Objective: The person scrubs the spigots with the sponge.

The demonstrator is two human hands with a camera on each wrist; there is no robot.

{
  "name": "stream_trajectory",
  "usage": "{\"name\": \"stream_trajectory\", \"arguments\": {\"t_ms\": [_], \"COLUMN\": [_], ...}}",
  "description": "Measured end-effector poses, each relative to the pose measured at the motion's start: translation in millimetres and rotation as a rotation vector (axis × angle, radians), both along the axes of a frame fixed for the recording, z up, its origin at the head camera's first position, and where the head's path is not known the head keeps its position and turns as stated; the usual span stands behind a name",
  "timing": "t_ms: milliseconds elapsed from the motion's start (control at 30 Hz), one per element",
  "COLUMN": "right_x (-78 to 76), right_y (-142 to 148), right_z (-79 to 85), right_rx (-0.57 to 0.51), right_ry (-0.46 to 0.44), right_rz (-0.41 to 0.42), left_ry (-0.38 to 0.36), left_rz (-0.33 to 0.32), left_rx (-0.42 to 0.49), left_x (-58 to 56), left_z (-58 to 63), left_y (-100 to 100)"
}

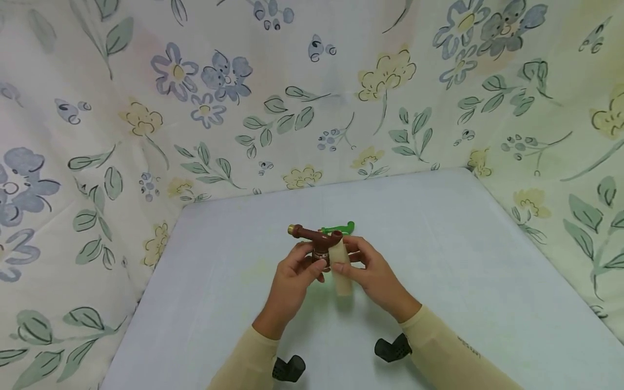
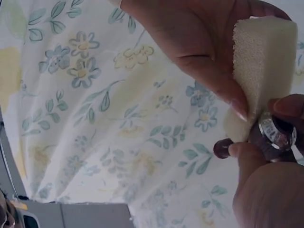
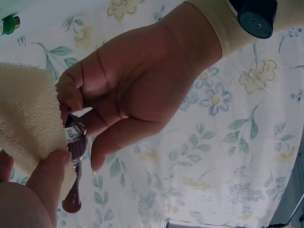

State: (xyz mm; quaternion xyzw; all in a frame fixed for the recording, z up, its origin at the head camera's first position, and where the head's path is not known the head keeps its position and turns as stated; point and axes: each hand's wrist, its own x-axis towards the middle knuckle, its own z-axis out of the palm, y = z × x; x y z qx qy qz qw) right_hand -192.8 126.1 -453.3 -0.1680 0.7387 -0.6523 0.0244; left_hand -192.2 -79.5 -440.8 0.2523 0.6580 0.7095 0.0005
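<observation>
A brown tap with a brass threaded end (image 1: 317,236) is held above the table; its chrome band shows in both wrist views. My left hand (image 1: 290,279) grips the tap by its lower part, its thumb in front. From the other side, my right hand (image 1: 372,271) pinches a cream sponge block (image 1: 343,281) against the tap near the spout. In the left wrist view, the sponge (image 2: 280,57) stands between my right hand (image 2: 190,42) and the tap. The sponge (image 3: 28,104) covers part of the tap (image 3: 72,199) in the right wrist view.
Behind the hands a green tap (image 1: 345,229) lies on the white table (image 1: 234,244), partly hidden. Black wrist cameras, left (image 1: 292,369) and right (image 1: 392,349), stick out from the sleeves. Floral cloth (image 1: 302,108) hangs around the table's back and sides.
</observation>
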Motion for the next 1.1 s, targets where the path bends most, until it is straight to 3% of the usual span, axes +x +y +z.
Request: {"name": "stream_trajectory", "arguments": {"t_ms": [100,233,333,400,467,633,700,867,1100], "right_x": [1.3,5.2,10.0,14.1,18.5,26.4,27.7,25.9,24.7], "right_y": [-2,-5,-8,-10,-11,-12,-12,-14,-16], "right_z": [-3.6,-4.6,-0.7,5.7,14.7,36.0,40.3,37.5,39.5], "right_rx": [-0.006,0.009,0.008,0.001,-0.013,-0.033,-0.038,-0.085,-0.111], "right_ry": [-0.027,-0.023,-0.002,0.017,0.037,0.073,0.077,0.089,0.071], "right_rz": [0.015,0.008,0.025,0.048,0.062,0.051,0.042,0.02,0.003], "left_ry": [0.039,0.115,0.111,0.079,0.054,0.056,0.052,-0.057,-0.182], "left_rz": [0.081,0.26,0.356,0.38,0.367,0.285,0.271,0.244,0.197], "left_rx": [-0.077,-0.238,-0.255,-0.218,-0.165,-0.083,-0.053,0.092,0.232], "left_x": [-0.8,-2.1,-2.8,-2.1,-0.9,6.1,4.1,-3.6,-2.9], "left_z": [-1.4,-2.7,-4.1,-4.4,-2.7,15.5,14.4,0.8,6.5], "left_y": [2,2,1,1,0,3,3,1,0]}}
